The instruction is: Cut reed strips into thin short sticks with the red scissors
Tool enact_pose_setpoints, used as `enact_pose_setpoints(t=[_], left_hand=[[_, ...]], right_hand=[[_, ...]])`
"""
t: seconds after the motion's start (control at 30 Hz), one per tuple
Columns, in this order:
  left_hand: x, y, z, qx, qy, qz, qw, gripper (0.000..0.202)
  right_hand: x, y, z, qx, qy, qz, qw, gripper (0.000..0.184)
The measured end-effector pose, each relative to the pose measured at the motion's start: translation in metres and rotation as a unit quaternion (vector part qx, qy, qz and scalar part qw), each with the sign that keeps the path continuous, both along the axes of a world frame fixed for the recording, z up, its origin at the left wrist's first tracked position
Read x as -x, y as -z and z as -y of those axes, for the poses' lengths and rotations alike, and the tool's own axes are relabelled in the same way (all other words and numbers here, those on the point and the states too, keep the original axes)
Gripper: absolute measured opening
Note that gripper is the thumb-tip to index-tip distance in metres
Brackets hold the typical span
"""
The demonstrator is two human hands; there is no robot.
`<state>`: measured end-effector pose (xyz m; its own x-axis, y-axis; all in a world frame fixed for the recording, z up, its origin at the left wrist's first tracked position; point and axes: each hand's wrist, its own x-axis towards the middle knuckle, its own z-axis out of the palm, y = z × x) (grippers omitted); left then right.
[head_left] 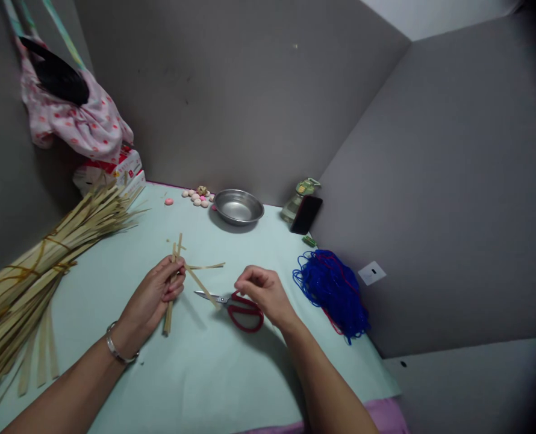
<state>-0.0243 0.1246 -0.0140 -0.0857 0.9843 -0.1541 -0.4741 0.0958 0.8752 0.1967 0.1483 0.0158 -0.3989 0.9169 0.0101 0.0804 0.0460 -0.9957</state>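
In the head view, my left hand [159, 288] is closed around a small bundle of pale, flat straw strips [168, 313]. Short ends of the bundle stick up above the fingers, and loose strips branch off to the right. One of these strips crosses over the blades of the red-handled scissors [250, 329]. My right hand [265, 294] is above the scissors' handles, its thumb and forefinger pinched together. What that pinch holds, if anything, is too small to tell. The scissors appear to lie on the pale green tabletop [196, 386], blades pointing left.
A large tied bundle of straw [64, 247] lies at left. Behind are several small pale and pink pieces [198, 198] and a metal bowl [238, 208]. A phone [306, 215] leans on a glass jar [290, 210]. Blue cord [333, 292] lies at right beside the wall.
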Motion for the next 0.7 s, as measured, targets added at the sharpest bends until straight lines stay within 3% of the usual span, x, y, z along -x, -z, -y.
enact_pose_setpoints(t=[0.13,0.23,0.3,0.37,0.43,0.53,0.6,0.7], left_hand=[[-0.007,-0.001,0.005,0.008,0.047,-0.002,0.999,0.023],[-0.018,0.001,0.011,0.015,0.095,-0.018,0.995,0.025],[-0.024,0.002,0.014,0.02,0.116,-0.034,0.993,0.026],[-0.028,0.004,0.016,0.022,0.128,-0.047,0.99,0.026],[-0.032,0.006,0.017,0.023,0.138,-0.056,0.989,0.026],[-0.035,0.006,0.018,0.017,0.144,-0.062,0.988,0.026],[-0.036,0.005,0.019,0.011,0.134,-0.062,0.989,0.026],[-0.035,0.003,0.02,0.005,0.119,-0.057,0.991,0.027]], right_hand=[[-0.017,0.006,-0.019,-0.08,0.095,0.124,0.984,0.026],[-0.028,0.009,-0.024,-0.152,0.148,0.239,0.948,0.024],[-0.027,0.01,-0.021,-0.164,0.168,0.243,0.941,0.033],[-0.018,0.012,-0.013,-0.115,0.114,0.187,0.969,0.037],[-0.003,0.015,-0.003,-0.031,0.001,0.108,0.994,0.045],[0.015,0.019,0.01,0.035,-0.132,0.028,0.99,0.057],[0.019,0.019,0.012,0.032,-0.143,0.015,0.989,0.046],[0.012,0.014,0.007,0.07,-0.095,-0.015,0.993,0.033]])
